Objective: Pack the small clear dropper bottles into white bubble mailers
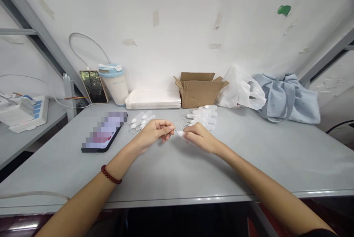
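My right hand [201,138] is closed around a small translucent squeeze bottle, whose white tip [180,133] points left out of my fingers. Facing it, my left hand [155,132] pinches a thin, wire-like piece at that tip, too small to make out fully. A fine looped strand [179,125] shows between the hands. Just beyond my right hand lies a pile of similar white bottles [208,117] with thin cords. A smaller group of these bottles [141,118] rests behind my left hand.
Along the wall stand a leaning phone [94,86], a tumbler [115,86], stacked white trays [153,100], an open cardboard box [197,95], a plastic bag [240,87] and a blue cloth bag [289,98]. Another phone [104,133] lies left on the grey table [171,178].
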`<state>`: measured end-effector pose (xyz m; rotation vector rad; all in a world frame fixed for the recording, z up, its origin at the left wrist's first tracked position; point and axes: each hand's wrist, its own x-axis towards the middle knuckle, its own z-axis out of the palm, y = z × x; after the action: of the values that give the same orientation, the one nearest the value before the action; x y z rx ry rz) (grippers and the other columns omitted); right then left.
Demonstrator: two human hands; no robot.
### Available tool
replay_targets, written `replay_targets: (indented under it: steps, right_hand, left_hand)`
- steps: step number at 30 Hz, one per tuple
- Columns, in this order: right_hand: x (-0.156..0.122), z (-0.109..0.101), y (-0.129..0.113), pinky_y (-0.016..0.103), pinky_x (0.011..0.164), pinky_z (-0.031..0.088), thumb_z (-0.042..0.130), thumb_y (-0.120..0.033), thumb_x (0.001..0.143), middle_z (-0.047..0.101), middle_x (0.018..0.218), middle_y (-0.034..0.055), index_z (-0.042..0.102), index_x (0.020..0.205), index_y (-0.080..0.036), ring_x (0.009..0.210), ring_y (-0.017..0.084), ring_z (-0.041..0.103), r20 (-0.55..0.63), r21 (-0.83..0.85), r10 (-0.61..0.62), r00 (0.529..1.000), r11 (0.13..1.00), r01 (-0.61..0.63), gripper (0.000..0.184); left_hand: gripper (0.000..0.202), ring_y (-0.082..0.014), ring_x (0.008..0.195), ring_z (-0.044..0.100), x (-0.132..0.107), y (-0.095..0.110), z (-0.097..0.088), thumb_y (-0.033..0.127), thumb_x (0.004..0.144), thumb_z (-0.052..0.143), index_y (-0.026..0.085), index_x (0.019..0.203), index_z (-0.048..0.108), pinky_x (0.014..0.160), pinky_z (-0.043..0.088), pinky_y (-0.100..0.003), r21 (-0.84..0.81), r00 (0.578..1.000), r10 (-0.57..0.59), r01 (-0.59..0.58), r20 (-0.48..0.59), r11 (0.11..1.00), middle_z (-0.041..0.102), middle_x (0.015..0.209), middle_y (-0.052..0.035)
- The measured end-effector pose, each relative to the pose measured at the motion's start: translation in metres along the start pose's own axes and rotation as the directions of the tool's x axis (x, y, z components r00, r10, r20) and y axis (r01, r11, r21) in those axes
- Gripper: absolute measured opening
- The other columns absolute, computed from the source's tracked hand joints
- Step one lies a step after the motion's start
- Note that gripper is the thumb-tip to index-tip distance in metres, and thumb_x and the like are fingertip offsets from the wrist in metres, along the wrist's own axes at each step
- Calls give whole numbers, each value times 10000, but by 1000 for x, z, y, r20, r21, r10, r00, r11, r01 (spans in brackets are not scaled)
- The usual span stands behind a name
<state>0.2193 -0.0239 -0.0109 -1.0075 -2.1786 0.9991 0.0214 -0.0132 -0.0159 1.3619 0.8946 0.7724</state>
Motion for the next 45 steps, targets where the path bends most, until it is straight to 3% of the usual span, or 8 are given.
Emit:
replay_targets:
  steps: [12,45]
  right_hand:
    - [-1,1,-6,230,497,279,366,-229,785,358,469,-46,409,506,-173,475,83,352,-17,42,41,999,998,-40,288]
    - [-1,1,-7,230,483,274,368,-222,775,364,453,-45,414,492,-172,459,80,342,-34,90,38,999,995,-35,291]
  left_hand:
    - [218,-75,532,449,-1,3,2,336,753,629,130,710,573,507,348,-218,-18,1000,-7,7,-5,1000,545,667,1]
    - [214,-76,531,446,-1,3,0,337,739,638,134,700,582,517,351,-223,-55,1000,-6,6,14,998,542,668,1]
